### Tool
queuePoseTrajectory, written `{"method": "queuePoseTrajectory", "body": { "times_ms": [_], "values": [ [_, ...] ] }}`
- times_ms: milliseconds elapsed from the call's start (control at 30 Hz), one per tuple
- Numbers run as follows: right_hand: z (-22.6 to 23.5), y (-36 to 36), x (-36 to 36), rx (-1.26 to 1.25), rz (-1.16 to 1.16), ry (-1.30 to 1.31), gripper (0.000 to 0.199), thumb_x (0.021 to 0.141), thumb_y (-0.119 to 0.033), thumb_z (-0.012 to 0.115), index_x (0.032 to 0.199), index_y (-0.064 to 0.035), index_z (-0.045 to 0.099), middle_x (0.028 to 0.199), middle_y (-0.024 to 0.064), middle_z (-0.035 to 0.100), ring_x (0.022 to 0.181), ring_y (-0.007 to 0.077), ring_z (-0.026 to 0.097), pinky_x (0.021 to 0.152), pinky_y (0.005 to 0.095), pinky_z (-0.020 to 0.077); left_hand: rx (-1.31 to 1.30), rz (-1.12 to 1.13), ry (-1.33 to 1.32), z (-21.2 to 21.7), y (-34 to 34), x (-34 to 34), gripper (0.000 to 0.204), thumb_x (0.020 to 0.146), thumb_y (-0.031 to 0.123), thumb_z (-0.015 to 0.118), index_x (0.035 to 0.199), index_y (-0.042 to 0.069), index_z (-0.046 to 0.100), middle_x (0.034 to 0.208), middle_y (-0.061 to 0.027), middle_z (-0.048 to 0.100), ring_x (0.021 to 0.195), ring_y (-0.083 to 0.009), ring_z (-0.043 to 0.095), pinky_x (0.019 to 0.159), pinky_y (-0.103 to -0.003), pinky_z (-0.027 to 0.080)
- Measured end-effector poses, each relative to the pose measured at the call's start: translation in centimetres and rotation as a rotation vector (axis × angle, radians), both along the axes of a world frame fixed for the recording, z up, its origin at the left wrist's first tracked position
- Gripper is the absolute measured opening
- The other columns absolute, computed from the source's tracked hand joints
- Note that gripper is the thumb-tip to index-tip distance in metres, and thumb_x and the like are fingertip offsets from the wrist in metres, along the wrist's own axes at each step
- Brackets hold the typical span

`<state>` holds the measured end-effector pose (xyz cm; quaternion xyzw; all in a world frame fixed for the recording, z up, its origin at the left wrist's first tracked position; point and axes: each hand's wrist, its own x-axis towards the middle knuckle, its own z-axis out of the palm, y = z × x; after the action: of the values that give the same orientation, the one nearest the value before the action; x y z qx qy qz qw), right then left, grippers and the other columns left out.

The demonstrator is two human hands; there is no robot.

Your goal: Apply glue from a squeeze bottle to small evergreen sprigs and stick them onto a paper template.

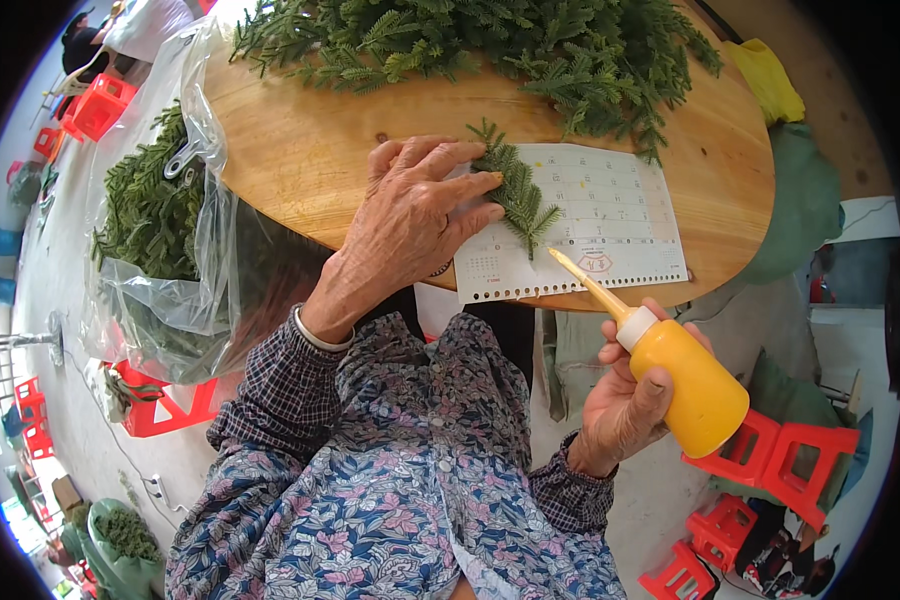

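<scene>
A small green artificial fir sprig [518,195] lies on a white calendar page [610,215], its stem end pointing toward me. My left hand [420,205] holds the sprig by its left side, fingertips and thumb pressed against it on the page. In my right hand [625,400] is a yellow squeeze bottle [692,385] with a white collar and a long narrow nozzle. The bottle is tilted, with its nozzle tip just right of the stem end, seemingly a small gap apart. Part of my right fingers is hidden behind the bottle.
A heap of green fir sprigs [490,45] covers the far side of the round wooden table [310,140]. Left of the table, a clear plastic bag [225,260] holds more sprigs, with scissors handles [180,160] at its top. Red stools [810,465] stand at lower right.
</scene>
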<state>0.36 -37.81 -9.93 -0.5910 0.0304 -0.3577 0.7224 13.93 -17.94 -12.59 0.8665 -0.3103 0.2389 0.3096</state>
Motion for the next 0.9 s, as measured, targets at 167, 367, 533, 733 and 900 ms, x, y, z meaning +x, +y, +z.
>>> {"method": "queuePoseTrajectory", "body": {
  "times_ms": [167, 367, 533, 733, 900],
  "values": [
    [-0.32, -0.12, 0.1, -0.063, 0.003, 0.006, 0.054, 0.083, -0.029, 0.068, 0.127, -0.0087, 0.044, 0.114, 0.0245, 0.059, 0.071, 0.027, 0.065, 0.06, 0.025, 0.053, 0.01, 0.008, 0.003, 0.16, 0.0, -0.1, 0.027, 0.083, 0.033, 0.067, 0.102, 0.015, 0.072, 0.118, -0.0028, 0.06, 0.111, -0.0232, 0.051, 0.099, -0.041, 0.03],
    [-0.19, -0.27, -0.24, -0.041, -0.009, 0.064, 0.059, 0.08, -0.031, 0.071, 0.125, -0.0109, 0.041, 0.112, 0.0235, 0.06, 0.074, 0.03, 0.064, 0.056, 0.0266, 0.0526, 0.021, 0.016, -0.006, 0.2, 0.0, -0.13, 0.028, 0.083, 0.034, 0.067, 0.103, 0.015, 0.072, 0.118, -0.0025, 0.06, 0.111, -0.0229, 0.051, 0.099, -0.042, 0.03],
    [-0.09, -0.16, -0.28, -0.038, -0.011, 0.067, 0.059, 0.079, -0.031, 0.072, 0.125, -0.0108, 0.041, 0.112, 0.0235, 0.06, 0.074, 0.0301, 0.064, 0.056, 0.0265, 0.0525, 0.02, 0.014, -0.002, 0.11, 0.01, -0.06, 0.028, 0.083, 0.035, 0.067, 0.103, 0.015, 0.072, 0.119, -0.0024, 0.06, 0.111, -0.0227, 0.051, 0.099, -0.042, 0.03],
    [-0.28, -0.29, -0.3, -0.029, -0.021, 0.059, 0.058, 0.079, -0.031, 0.072, 0.125, -0.0107, 0.042, 0.112, 0.0237, 0.06, 0.074, 0.03, 0.064, 0.055, 0.0262, 0.0523, 0.01, 0.012, 0.004, 0.04, -0.01, -0.04, 0.028, 0.083, 0.035, 0.067, 0.103, 0.016, 0.072, 0.118, -0.0024, 0.06, 0.112, -0.0225, 0.051, 0.099, -0.042, 0.03],
    [-0.26, -0.32, -0.35, -0.004, -0.026, 0.07, 0.057, 0.079, -0.03, 0.071, 0.125, -0.0106, 0.042, 0.111, 0.0238, 0.061, 0.073, 0.0301, 0.065, 0.055, 0.026, 0.052, 0.021, 0.019, 0.0, 0.1, 0.02, -0.11, 0.027, 0.083, 0.034, 0.067, 0.103, 0.016, 0.072, 0.118, -0.0023, 0.06, 0.111, -0.0224, 0.051, 0.099, -0.042, 0.03]
  ]
}}
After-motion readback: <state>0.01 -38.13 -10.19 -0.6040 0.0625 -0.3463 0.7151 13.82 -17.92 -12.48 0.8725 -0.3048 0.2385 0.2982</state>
